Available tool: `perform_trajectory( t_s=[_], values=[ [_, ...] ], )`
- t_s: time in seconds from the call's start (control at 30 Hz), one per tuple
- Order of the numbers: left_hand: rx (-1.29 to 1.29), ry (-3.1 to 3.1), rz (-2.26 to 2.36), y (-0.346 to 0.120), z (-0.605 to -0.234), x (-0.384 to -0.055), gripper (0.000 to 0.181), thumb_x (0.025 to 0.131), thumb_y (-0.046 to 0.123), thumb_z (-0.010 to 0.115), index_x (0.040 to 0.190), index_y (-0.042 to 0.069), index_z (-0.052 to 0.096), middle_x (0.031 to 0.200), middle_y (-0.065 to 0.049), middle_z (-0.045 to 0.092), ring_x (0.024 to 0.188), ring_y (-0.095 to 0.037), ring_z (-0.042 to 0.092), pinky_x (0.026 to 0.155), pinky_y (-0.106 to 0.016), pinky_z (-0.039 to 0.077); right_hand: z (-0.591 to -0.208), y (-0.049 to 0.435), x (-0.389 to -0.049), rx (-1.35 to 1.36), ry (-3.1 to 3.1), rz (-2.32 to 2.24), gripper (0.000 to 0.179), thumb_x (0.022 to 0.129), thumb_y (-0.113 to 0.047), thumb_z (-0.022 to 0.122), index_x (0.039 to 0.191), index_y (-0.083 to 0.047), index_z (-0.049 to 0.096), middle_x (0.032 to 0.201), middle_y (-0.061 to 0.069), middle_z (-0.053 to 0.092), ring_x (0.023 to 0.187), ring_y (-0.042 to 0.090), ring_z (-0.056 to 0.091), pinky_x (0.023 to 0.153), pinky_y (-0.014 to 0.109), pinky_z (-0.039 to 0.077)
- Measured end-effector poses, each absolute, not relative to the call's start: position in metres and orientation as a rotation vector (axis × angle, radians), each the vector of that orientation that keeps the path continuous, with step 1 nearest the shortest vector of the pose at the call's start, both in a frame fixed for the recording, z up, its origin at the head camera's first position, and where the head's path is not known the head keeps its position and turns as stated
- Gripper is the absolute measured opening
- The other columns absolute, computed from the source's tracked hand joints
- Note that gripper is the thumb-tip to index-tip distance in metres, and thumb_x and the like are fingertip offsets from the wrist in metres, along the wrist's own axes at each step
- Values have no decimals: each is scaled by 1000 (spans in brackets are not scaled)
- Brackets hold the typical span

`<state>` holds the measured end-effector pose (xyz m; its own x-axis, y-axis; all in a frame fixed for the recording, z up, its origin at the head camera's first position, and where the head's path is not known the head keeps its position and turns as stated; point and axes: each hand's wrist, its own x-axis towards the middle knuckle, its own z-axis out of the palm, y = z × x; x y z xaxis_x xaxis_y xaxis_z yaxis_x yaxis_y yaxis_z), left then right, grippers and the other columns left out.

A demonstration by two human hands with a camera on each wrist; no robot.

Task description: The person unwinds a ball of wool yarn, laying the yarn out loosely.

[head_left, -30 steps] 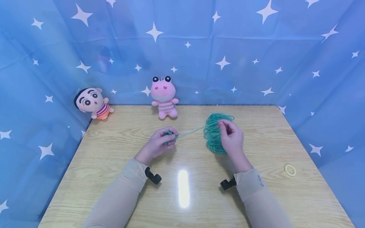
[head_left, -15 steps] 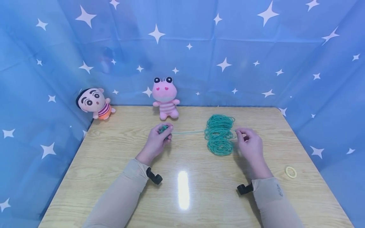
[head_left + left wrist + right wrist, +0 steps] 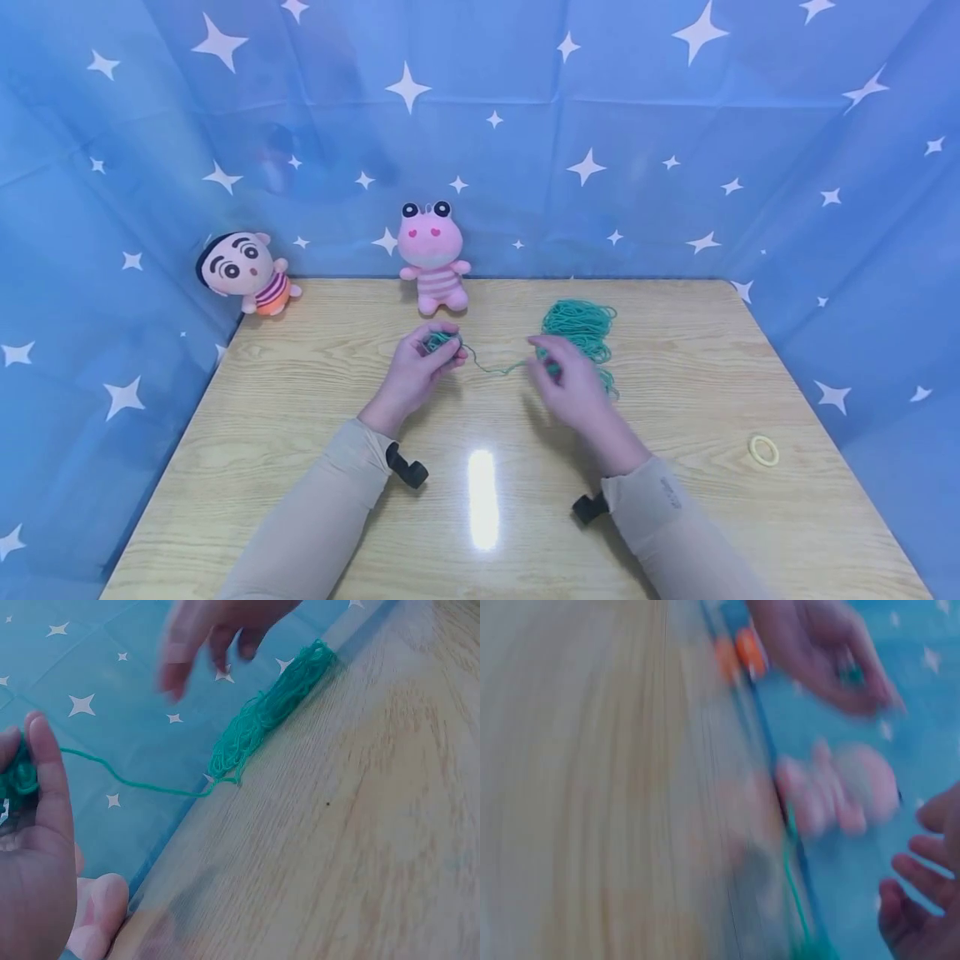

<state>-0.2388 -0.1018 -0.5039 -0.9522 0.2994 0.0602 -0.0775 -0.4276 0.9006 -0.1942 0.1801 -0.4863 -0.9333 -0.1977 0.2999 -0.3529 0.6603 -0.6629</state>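
In the head view my left hand point(image 3: 408, 375) grips a small wad of green yarn point(image 3: 441, 340) between thumb and fingers; much of the wad is hidden by them. A slack, wavy strand point(image 3: 142, 785) runs from it to the larger loose hank of green yarn point(image 3: 579, 319) lying in loops on the table. My right hand point(image 3: 576, 387) hovers over the near left part of that hank and covers some of it. Its fingers point(image 3: 928, 881) are spread and loosely bent in the right wrist view, with nothing in them.
A pink striped plush frog point(image 3: 431, 254) sits at the table's back edge, and a plush doll with black hair point(image 3: 247, 271) leans at the back left corner. A pale yellow ring point(image 3: 763, 451) lies on the right. A blue star-patterned curtain point(image 3: 495, 192) surrounds the wooden table point(image 3: 337, 333).
My right hand went right past the hank pinching yarn, then came back left and let go. The strand, taut before, now hangs slack. The left hand stays nearly in place.
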Motion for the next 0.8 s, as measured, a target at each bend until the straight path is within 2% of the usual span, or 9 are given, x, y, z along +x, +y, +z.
perform_trajectory(
  t_s=[0.07,0.17,0.27,0.37,0.47,0.57,0.67,0.73,0.8],
  values=[
    [337,1533,2441,-102,-504,-238,20,108,-7,60,122,6,67,100,-2,78,92,-12,79,91,-25,68,-485,156,-196,563,-2672,1278,49,114,-28,59,159,-9,55,157,17,63,105,30,75,89,42,66],
    [357,1540,2408,-102,-504,-238,20,107,-7,60,124,2,65,102,-3,78,93,-13,79,91,-26,68,-484,128,-200,610,-2710,1478,54,117,-32,53,166,-11,48,154,13,67,109,30,76,89,34,64],
    [371,1560,2375,-102,-503,-237,21,107,-7,61,124,4,66,104,-5,76,93,-13,79,90,-26,68,-485,113,-202,579,-2741,1559,46,116,-32,56,157,-11,60,136,10,77,102,28,75,83,30,61],
    [361,1578,2362,-101,-501,-237,22,106,-7,62,121,7,68,106,-8,74,93,-13,79,89,-25,68,-486,110,-203,527,-2702,1564,30,113,-27,64,136,-12,76,112,8,82,88,20,71,75,26,58],
    [331,1612,2365,-101,-499,-237,22,103,-8,66,120,6,70,107,-9,72,92,-13,78,89,-25,68,-487,116,-203,474,-2580,1572,21,110,-22,69,123,-12,82,102,7,83,77,12,66,68,24,55],
    [314,1671,2357,-100,-498,-238,24,101,-9,68,125,-4,68,103,-6,68,92,-12,78,91,-27,68,-485,125,-203,411,-2463,1579,20,110,-21,69,121,-14,83,100,7,83,71,10,62,62,23,52],
    [324,1765,2304,-102,-499,-239,34,101,-7,71,132,-16,62,99,0,66,93,-10,78,93,-28,68,-481,136,-201,356,-2396,1607,20,111,-22,67,122,-15,83,99,7,82,68,10,61,58,22,50],
    [344,1838,2250,-103,-500,-239,35,101,-4,72,132,-16,63,99,2,68,92,-10,77,92,-28,68,-478,143,-200,334,-2357,1623,20,111,-21,67,121,-15,83,99,8,82,66,9,60,55,21,47],
    [374,1920,2189,-105,-501,-239,28,100,-1,75,126,-11,68,97,0,72,88,-11,75,87,-26,67,-476,149,-201,329,-2304,1639,21,111,-19,66,122,-10,82,97,13,81,62,8,57,52,20,45]
  ],
)
